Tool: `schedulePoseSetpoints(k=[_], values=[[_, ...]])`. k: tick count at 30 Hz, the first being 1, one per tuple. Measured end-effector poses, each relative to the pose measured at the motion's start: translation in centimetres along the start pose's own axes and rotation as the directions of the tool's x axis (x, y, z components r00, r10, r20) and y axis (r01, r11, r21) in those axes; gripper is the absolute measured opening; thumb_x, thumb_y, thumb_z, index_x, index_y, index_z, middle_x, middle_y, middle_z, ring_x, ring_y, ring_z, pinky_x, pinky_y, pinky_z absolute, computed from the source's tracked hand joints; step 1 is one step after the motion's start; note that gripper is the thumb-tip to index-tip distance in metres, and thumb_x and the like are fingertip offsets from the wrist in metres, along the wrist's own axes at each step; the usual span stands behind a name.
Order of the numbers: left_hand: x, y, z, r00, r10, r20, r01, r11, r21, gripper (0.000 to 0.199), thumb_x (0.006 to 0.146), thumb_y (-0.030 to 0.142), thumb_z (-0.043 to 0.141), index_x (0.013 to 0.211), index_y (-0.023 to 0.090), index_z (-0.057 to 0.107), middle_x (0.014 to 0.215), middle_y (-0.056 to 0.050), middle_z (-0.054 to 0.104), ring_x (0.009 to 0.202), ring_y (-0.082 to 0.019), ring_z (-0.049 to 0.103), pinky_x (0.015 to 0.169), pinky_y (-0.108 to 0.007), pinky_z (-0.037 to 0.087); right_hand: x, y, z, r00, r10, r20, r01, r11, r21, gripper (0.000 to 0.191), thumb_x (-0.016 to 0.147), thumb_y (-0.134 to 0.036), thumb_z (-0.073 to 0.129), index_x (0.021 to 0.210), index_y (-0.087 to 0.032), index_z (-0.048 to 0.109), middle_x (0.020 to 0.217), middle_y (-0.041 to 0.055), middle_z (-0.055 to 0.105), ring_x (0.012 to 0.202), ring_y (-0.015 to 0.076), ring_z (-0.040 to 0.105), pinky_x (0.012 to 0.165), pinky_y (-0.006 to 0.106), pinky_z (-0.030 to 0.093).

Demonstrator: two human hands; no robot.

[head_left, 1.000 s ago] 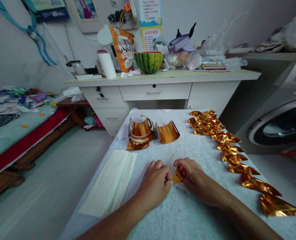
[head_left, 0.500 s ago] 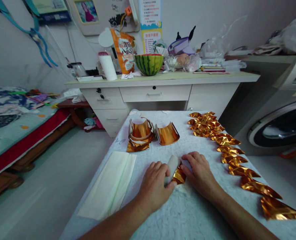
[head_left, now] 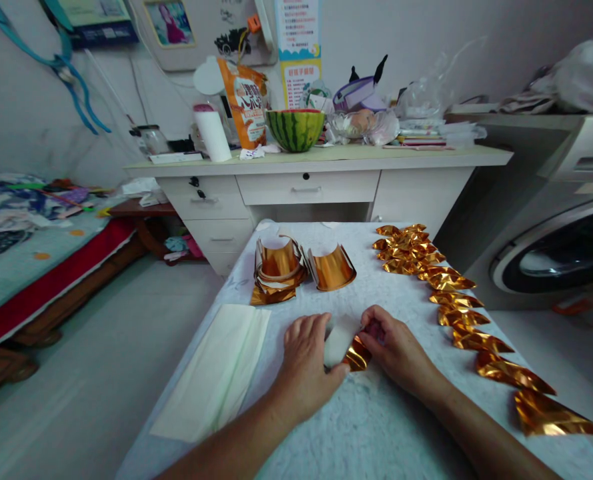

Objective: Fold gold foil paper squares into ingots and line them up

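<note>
Near the middle of the table lies a sheet of gold foil paper (head_left: 359, 355), its pale back (head_left: 341, 339) curled over into a loose roll. My left hand (head_left: 306, 357) steadies the roll from the left, fingers along its far side and thumb at the near corner by the gold face. At the right edge, my right hand (head_left: 393, 343) pinches the foil paper between thumb and bent fingers. Behind my hands stand a curled stack of gold foil sheets (head_left: 279, 260) and a smaller curled stack (head_left: 333, 268). Folded gold foil pieces (head_left: 459, 300) run down the right side.
Folded pale paper (head_left: 213, 373) lies along the table's left side. Beyond the table is a white desk (head_left: 306, 187) bearing a cut watermelon (head_left: 295, 130), an orange pouch (head_left: 243, 103) and a white roll (head_left: 213, 135). A washing machine (head_left: 541, 200) stands right, a bed (head_left: 51, 257) left.
My right fingers have drawn together into a pinch on the foil paper's edge. The left fingers have straightened, and the pale roll looks wider and looser. The view has shifted slightly.
</note>
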State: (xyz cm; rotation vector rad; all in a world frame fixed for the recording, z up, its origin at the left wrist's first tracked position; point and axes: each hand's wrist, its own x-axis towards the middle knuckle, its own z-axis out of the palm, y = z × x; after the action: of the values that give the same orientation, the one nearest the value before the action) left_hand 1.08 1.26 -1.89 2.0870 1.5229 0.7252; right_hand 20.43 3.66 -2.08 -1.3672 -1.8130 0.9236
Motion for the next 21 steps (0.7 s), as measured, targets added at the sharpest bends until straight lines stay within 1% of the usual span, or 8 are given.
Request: schedulePoseSetpoints(k=[3, 5, 7, 9, 11, 14, 17, 21], values=[[0.1, -0.1, 0.0, 1.000, -0.020, -0.016, 0.019, 0.995, -0.100, 0.072, 0.068, 0.017, 0.070, 0.134, 0.021, 0.041, 0.119, -0.009, 0.056, 0.116, -0.029, 0.045, 0.103, -0.046, 0.031, -0.1, -0.1, 0.0, 0.998, 0.051, 0.031, -0.058, 0.955, 0.290, 0.011, 0.087, -0.025, 0.055, 0.089, -0.024, 0.044, 0.067, -0.0062, 0.050, 0.059, 0.0122, 0.049, 0.054, 0.024, 0.039], [0.3, -0.1, -0.1, 0.998, -0.063, -0.014, 0.059, 0.973, -0.224, 0.071, 0.071, 0.014, 0.067, 0.135, 0.021, 0.039, 0.108, -0.007, 0.059, 0.107, -0.026, 0.051, 0.099, -0.043, 0.036, -0.2, -0.2, 0.1, 0.998, 0.063, 0.020, -0.065, 0.889, 0.453, 0.017, 0.086, -0.030, 0.059, 0.094, -0.025, 0.045, 0.076, -0.0048, 0.054, 0.064, 0.0120, 0.053, 0.057, 0.024, 0.043], [0.5, -0.1, -0.3, 0.995, -0.100, -0.012, 0.088, 0.921, -0.379, 0.067, 0.074, 0.012, 0.063, 0.136, 0.022, 0.038, 0.097, -0.003, 0.059, 0.096, -0.022, 0.056, 0.092, -0.038, 0.041, -0.2, -0.2, 0.2, 0.997, 0.077, 0.011, -0.070, 0.826, 0.559, 0.026, 0.084, -0.033, 0.063, 0.102, -0.025, 0.047, 0.087, -0.0025, 0.058, 0.071, 0.0126, 0.058, 0.062, 0.025, 0.047], [0.7, 0.1, -0.5, 0.992, -0.122, -0.021, 0.094, 0.850, -0.519, 0.065, 0.076, 0.012, 0.061, 0.135, 0.024, 0.038, 0.089, 0.000, 0.057, 0.087, -0.018, 0.058, 0.084, -0.033, 0.045, -0.2, -0.3, 0.2, 0.996, 0.093, 0.010, -0.081, 0.794, 0.603, 0.033, 0.082, -0.035, 0.067, 0.108, -0.026, 0.048, 0.095, -0.0005, 0.059, 0.076, 0.0134, 0.061, 0.065, 0.025, 0.049], [0.8, 0.2, -0.6, 0.988, -0.157, -0.008, 0.115, 0.757, -0.643, 0.066, 0.075, 0.014, 0.063, 0.134, 0.026, 0.036, 0.089, 0.002, 0.055, 0.079, -0.015, 0.059, 0.076, -0.030, 0.047, -0.2, -0.4, 0.2, 0.993, 0.115, 0.009, -0.096, 0.776, 0.623, 0.036, 0.082, -0.038, 0.067, 0.110, -0.025, 0.050, 0.097, 0.0002, 0.059, 0.075, 0.0134, 0.062, 0.065, 0.026, 0.050], [0.9, 0.3, -0.7, 0.976, -0.198, 0.086, 0.185, 0.562, -0.806, 0.073, 0.073, 0.022, 0.070, 0.135, 0.027, 0.031, 0.098, 0.000, 0.054, 0.074, -0.013, 0.061, 0.067, -0.026, 0.048, -0.3, -0.8, 0.2, 0.988, 0.156, -0.022, -0.104, 0.754, 0.649, 0.034, 0.080, -0.041, 0.068, 0.105, -0.024, 0.051, 0.095, -0.0001, 0.059, 0.069, 0.0126, 0.061, 0.062, 0.026, 0.050], [1.0, 0.4, -0.7, 0.968, -0.204, 0.149, 0.221, 0.399, -0.890, 0.083, 0.068, 0.031, 0.079, 0.134, 0.027, 0.030, 0.108, -0.004, 0.054, 0.081, -0.016, 0.064, 0.069, -0.028, 0.049, -0.3, -1.1, 0.1, 0.978, 0.190, -0.080, -0.094, 0.755, 0.649, 0.032, 0.079, -0.044, 0.069, 0.093, -0.022, 0.051, 0.086, -0.0008, 0.058, 0.066, 0.0129, 0.059, 0.060, 0.025, 0.049], [1.2, 0.6, -0.9, 0.964, -0.174, 0.200, 0.242, 0.269, -0.932, 0.087, 0.062, 0.036, 0.084, 0.133, 0.024, 0.035, 0.110, -0.008, 0.059, 0.090, -0.021, 0.064, 0.075, -0.031, 0.049, -0.2, -1.1, 0.0, 0.967, 0.215, -0.133, -0.073, 0.740, 0.669, 0.032, 0.078, -0.045, 0.071, 0.087, -0.023, 0.049, 0.085, -0.0001, 0.059, 0.072, 0.0147, 0.060, 0.065, 0.027, 0.052]])
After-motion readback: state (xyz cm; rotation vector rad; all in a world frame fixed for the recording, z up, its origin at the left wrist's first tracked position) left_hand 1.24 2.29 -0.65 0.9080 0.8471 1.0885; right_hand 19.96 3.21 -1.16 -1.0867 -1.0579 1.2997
